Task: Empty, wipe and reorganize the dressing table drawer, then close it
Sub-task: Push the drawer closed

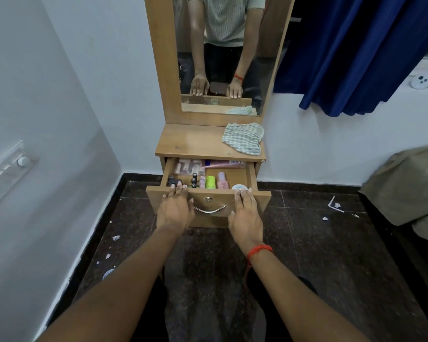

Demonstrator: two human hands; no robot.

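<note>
The wooden dressing table drawer (209, 193) stands pulled out, with a metal handle (210, 210) and a lock on its front. Inside lie a makeup palette (188, 167), a pink tube (224, 164), a green bottle (210, 182), a pink bottle (223, 180), a white round jar (239, 187) and small dark items (174, 181). My left hand (174, 208) lies flat on the drawer front's left side, fingertips over the top edge. My right hand (245, 213) lies flat on the right side the same way. A striped cloth (244, 138) sits on the table top (190, 141).
A mirror (223, 55) rises behind the table top. White wall with a switch panel (8, 171) stands at the left. A blue curtain (356, 50) hangs at the right, a brown covered object (410, 183) below it. Paper scraps litter the dark floor (319, 243).
</note>
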